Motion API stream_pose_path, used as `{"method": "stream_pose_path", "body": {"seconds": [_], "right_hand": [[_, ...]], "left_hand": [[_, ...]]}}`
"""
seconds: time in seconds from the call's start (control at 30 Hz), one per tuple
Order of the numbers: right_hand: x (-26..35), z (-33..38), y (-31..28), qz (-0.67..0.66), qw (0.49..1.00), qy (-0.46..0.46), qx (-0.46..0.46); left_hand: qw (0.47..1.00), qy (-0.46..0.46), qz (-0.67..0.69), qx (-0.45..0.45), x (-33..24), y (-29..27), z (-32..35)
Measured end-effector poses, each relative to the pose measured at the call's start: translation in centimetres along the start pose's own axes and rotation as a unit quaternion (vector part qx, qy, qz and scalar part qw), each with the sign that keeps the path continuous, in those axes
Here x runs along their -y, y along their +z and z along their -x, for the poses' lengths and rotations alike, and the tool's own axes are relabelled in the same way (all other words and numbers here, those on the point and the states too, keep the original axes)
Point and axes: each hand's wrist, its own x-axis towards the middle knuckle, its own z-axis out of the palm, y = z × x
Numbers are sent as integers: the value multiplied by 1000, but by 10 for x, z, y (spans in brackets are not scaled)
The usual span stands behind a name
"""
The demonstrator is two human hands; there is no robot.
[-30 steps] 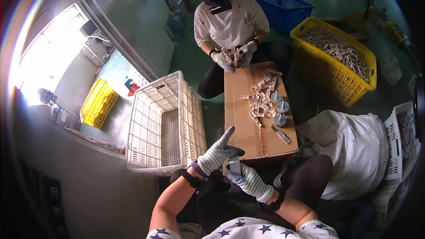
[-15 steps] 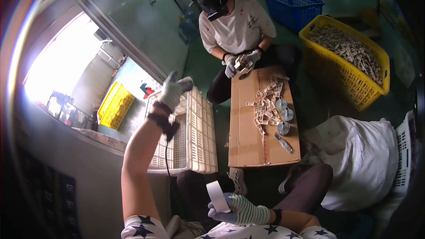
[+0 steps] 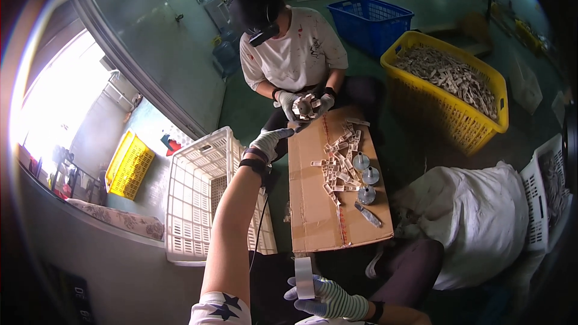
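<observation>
My left hand (image 3: 271,141), in a pale glove, reaches forward over the white crate's edge to the far left corner of the cardboard box (image 3: 310,216). Its fingers stretch toward the co-worker's hands, and I see nothing held in it. Low in front of me, my right hand (image 3: 331,297) in a striped glove grips a smooth, pale band (image 3: 304,278), like a roll of tape seen edge-on. On the box lie a loose pile of small beige clip-like pieces (image 3: 342,165), several clear round discs with stems (image 3: 366,194) and a grey-handled knife (image 3: 368,215).
Across the box, a person (image 3: 295,48) in gloves holds a round cluster of pieces (image 3: 306,106). A white crate (image 3: 180,216) stands left; a yellow basket (image 3: 445,108) full of pieces and a blue basket (image 3: 373,21) stand right. A white sack (image 3: 481,222) slumps nearby.
My left hand has swung from above the white crate rightward and down to the box's far corner. The view has shifted; my right hand still holds the pale band, now more upright.
</observation>
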Motion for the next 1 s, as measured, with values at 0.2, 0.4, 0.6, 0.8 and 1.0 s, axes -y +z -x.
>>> {"method": "stream_pose_path", "body": {"seconds": [0.2,0.4,0.6,0.8,1.0], "right_hand": [[17,-27,15,64,997,-28,-35],[15,-41,27,109,991,-77,-10],[22,-44,36,128,988,-81,10],[-23,-31,37,17,998,47,48],[-16,-31,46,-177,963,200,34]], "left_hand": [[998,28,59,-20,0,-28,-3],[996,30,65,-56,18,-66,-15],[994,30,65,-83,37,-82,-24],[993,21,52,-107,43,-83,-38],[991,7,28,-132,69,-88,-42]]}}
